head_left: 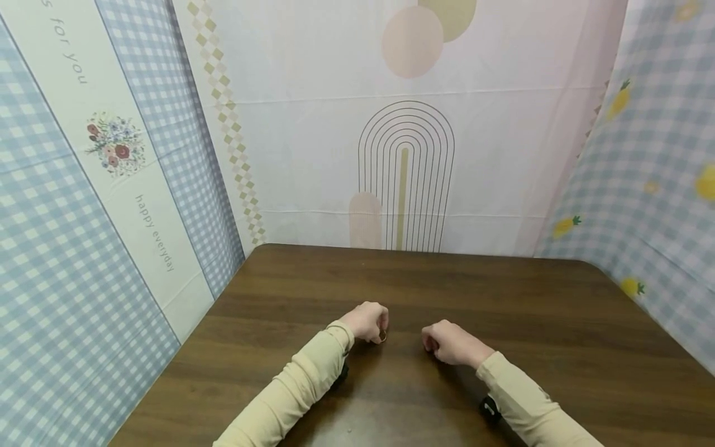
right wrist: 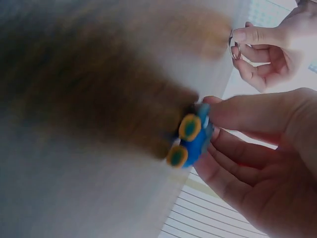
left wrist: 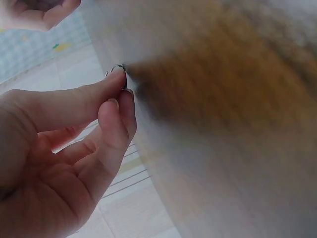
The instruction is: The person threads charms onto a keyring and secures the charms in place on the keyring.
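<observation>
My left hand (head_left: 368, 321) rests on the dark wooden table (head_left: 503, 298) and pinches a small metal ring (head_left: 382, 336) between thumb and forefinger. The ring (left wrist: 118, 71) shows at my fingertips in the left wrist view, and as a ring (right wrist: 235, 45) in the right wrist view. A short gap away, my right hand (head_left: 449, 343) holds a small blue toy with two yellow-orange round spots (right wrist: 192, 135) at its fingertips against the tabletop. From the head view the toy is hidden inside the hand. Both sleeves are pale beige.
Printed cloth walls close in the table on three sides: blue gingham on the left (head_left: 67, 261), a pale arch pattern at the back (head_left: 406, 180), gingham with yellow fruit on the right (head_left: 659, 186). A dark wrist strap (head_left: 489, 408) shows under the right sleeve.
</observation>
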Demonstrator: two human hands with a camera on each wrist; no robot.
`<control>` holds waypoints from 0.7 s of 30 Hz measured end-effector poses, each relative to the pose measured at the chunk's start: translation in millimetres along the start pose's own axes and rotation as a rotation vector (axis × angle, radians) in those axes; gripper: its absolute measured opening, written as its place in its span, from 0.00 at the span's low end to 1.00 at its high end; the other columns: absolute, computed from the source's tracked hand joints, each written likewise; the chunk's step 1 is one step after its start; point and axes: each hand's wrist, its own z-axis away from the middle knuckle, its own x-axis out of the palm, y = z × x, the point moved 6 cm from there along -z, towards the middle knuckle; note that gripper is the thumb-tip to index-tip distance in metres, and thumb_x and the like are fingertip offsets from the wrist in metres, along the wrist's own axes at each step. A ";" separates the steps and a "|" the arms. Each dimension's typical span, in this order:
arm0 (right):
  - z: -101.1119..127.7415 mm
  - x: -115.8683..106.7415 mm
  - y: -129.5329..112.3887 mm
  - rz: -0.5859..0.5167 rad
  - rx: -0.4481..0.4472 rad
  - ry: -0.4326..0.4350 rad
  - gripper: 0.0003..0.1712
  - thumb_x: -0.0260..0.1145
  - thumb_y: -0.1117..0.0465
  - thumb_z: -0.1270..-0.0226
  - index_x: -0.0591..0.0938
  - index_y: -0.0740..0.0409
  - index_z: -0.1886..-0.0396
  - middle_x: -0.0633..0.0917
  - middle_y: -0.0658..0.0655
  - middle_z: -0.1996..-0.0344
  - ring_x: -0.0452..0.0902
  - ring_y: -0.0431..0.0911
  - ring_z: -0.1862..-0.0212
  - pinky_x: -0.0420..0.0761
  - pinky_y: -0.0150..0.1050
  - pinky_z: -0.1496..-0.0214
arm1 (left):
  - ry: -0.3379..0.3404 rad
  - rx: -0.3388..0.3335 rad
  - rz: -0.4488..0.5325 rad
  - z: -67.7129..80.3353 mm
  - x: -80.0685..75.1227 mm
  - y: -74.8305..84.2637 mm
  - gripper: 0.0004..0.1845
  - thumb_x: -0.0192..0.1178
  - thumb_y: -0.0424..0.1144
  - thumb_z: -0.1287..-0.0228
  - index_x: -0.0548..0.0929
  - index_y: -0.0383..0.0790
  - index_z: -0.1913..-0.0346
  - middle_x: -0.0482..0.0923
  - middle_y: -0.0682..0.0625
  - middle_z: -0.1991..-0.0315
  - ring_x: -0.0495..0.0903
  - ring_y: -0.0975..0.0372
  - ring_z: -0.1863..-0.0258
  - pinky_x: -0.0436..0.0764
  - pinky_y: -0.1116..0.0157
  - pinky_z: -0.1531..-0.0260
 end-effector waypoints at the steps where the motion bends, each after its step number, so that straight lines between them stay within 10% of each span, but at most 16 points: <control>1: 0.0 -0.5 1.5 -0.005 -0.002 0.003 0.15 0.58 0.82 0.55 0.78 0.58 0.78 0.76 0.49 0.82 0.65 0.33 0.77 0.68 0.27 0.75 | 0.002 0.006 -0.003 -0.4 -0.5 0.5 0.11 0.71 0.23 0.55 0.79 0.37 0.72 0.71 0.55 0.80 0.72 0.67 0.84 0.75 0.74 0.80; 21: -0.1 -37.7 40.2 -0.170 0.047 0.238 0.15 0.61 0.82 0.50 0.83 0.61 0.70 0.85 0.54 0.75 0.77 0.36 0.71 0.78 0.30 0.69 | 0.150 0.031 0.038 -11.3 -17.9 25.9 0.06 0.69 0.28 0.50 0.84 0.41 0.73 0.82 0.54 0.77 0.75 0.70 0.77 0.74 0.74 0.70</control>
